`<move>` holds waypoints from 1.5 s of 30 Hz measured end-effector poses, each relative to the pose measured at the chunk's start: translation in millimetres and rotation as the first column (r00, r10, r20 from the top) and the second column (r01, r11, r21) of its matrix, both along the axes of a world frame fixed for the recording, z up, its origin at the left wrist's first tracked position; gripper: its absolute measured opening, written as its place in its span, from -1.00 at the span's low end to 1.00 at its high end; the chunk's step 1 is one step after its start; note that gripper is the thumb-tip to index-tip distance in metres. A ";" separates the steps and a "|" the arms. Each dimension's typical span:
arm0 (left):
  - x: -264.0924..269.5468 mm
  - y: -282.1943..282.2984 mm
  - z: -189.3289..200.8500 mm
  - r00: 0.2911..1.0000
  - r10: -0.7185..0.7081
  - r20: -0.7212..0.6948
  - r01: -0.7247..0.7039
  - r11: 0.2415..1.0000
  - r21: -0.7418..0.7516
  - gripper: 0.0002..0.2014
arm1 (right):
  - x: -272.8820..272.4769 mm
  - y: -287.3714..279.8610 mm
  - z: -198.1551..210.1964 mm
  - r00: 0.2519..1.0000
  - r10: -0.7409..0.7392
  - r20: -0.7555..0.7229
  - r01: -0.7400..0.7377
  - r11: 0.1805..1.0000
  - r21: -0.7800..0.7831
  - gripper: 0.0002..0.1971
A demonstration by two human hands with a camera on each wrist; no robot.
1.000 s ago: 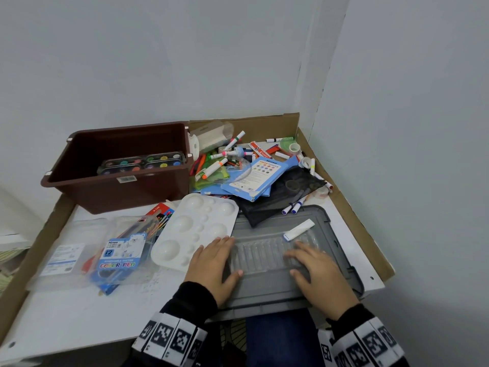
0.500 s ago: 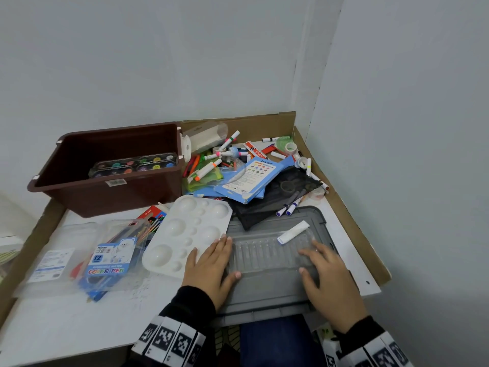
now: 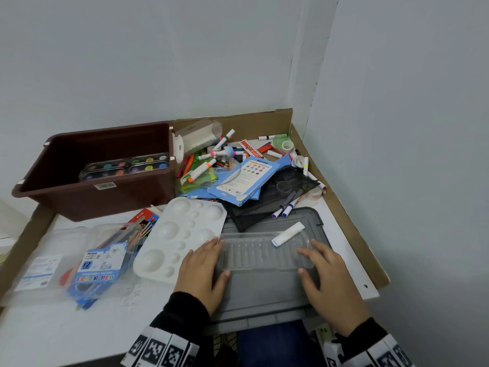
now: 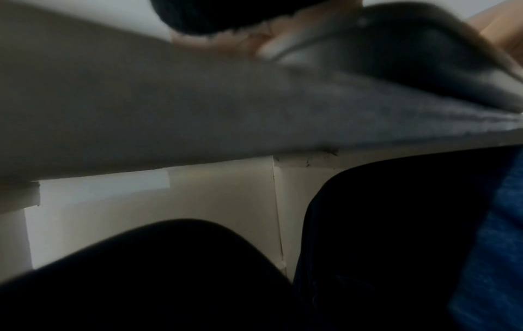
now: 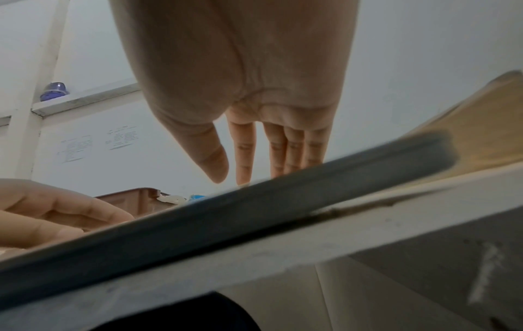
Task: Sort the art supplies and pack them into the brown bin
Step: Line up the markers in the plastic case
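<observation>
1. A white plastic paint palette (image 3: 182, 234) lies just beside the left hand (image 3: 201, 274), in front of the brown plastic bin (image 3: 92, 197) at the worktop's far left.
2. Both hands, the right hand (image 3: 330, 282) too, rest with straight fingers on the ends of a clear ribbed plastic tray (image 3: 262, 252) on a grey lid (image 3: 264, 295) at the near edge.
3. The bin holds a paint set (image 3: 127, 165).

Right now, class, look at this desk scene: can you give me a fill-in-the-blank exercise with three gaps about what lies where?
1. The paint set lies inside the ____ bin.
2. Both hands, left hand and right hand, rest at the ends of a clear plastic ____ on the grey lid.
3. The white palette lies to the ____ of the grey lid.

Missing words: brown; tray; left
</observation>
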State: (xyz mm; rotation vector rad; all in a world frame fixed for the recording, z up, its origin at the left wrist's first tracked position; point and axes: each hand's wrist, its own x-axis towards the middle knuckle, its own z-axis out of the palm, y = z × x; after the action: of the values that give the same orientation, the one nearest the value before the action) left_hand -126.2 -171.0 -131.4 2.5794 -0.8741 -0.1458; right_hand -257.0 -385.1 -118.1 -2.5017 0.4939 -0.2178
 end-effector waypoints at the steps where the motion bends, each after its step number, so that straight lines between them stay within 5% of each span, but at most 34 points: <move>1: 0.6 -1.0 -0.4 1.000 0.005 -0.001 -0.005 1.000 -0.012 -0.42 | 0.1 -0.8 -0.3 1.000 0.005 -0.005 -0.005 1.000 0.009 -0.65; 15: -5.2 -5.8 10.1 0.998 0.050 -0.044 -0.055 0.992 -0.114 -0.39 | -3.1 -7.9 4.4 1.000 0.010 0.025 -0.011 0.999 0.052 -0.62; 24: 8.7 -8.3 55.0 0.997 0.078 -0.028 -0.082 0.872 -0.483 -0.88 | 23.1 -40.8 51.1 0.986 0.088 0.139 -0.113 0.976 0.186 -0.82; 28: 45.8 -32.9 93.4 0.998 -0.010 0.060 0.039 0.862 -0.505 -0.88 | 67.5 -66.8 74.7 0.986 0.105 0.131 -0.125 0.980 0.153 -0.84; 31: 87.7 -64.4 118.2 0.988 -0.092 0.122 0.137 0.884 -0.447 -0.89 | 114.6 -96.1 84.7 0.993 0.117 0.034 -0.118 0.993 0.020 -0.80; 37: 180.2 -170.0 147.0 0.967 -0.239 0.092 0.245 0.968 -0.055 -0.79 | 222.8 -151.2 84.4 0.977 -0.006 -0.212 -0.020 0.993 -0.120 -0.71; 45: 239.6 -275.3 116.5 0.945 -0.319 0.064 0.266 0.871 0.413 -0.71 | 306.7 -179.0 63.0 0.898 -0.199 -0.392 0.089 0.956 -0.281 -0.75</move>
State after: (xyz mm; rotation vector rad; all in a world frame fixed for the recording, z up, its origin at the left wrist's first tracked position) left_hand 113.4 -446.3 -14.9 2.8318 -1.4173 -0.2716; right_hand 49.7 -564.1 -55.2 -2.7756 0.8780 0.2213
